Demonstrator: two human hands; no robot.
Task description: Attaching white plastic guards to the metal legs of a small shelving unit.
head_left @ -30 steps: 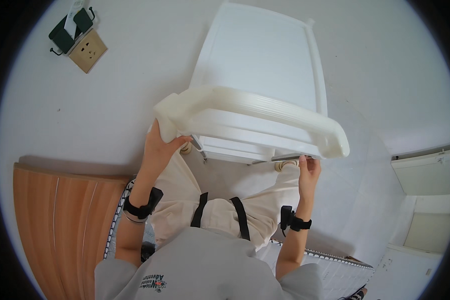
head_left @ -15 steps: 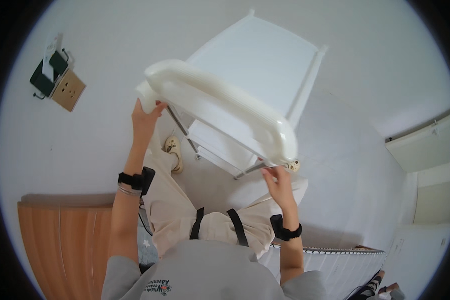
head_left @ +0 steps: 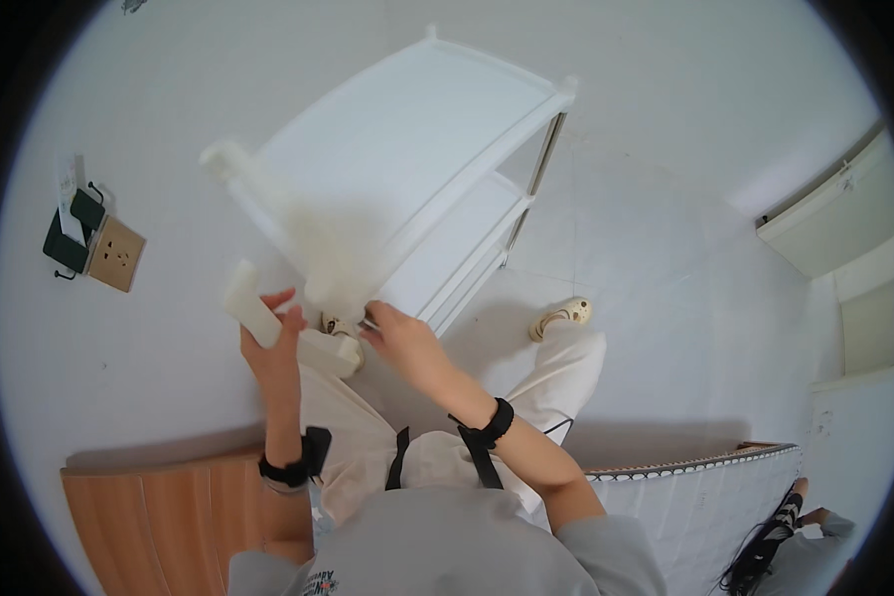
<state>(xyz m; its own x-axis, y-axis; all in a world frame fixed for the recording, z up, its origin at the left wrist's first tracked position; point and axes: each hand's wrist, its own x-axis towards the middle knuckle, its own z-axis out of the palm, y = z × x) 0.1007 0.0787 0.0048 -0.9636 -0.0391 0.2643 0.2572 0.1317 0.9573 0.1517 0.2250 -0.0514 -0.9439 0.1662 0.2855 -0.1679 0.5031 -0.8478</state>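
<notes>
A white trolley [head_left: 368, 139] with tiers and metal posts stands in front of me, its top shelf at an angle. My left hand [head_left: 273, 353] is closed around a cream plastic handle piece [head_left: 255, 306] beside the trolley's near left side. Just right of it, my right hand [head_left: 402, 343] has its fingers pinched at the trolley's near corner, on a small greyish part that I cannot make out. A cream shape [head_left: 343, 253] above the right fingers is smeared by motion, so its outline and joins are unclear.
A wall socket [head_left: 117, 253] and a dark green holder [head_left: 70, 233] are on the left. An orange-brown wooden panel [head_left: 159, 517] stands at lower left, a white quilted edge [head_left: 685, 497] at lower right. White cabinets [head_left: 824, 223] line the right; a person [head_left: 805, 546] shows in the corner.
My right hand has moved left, close to the left hand. The long cream handle that spanned both hands has swung left. The trolley appears further left, with its right side showing more.
</notes>
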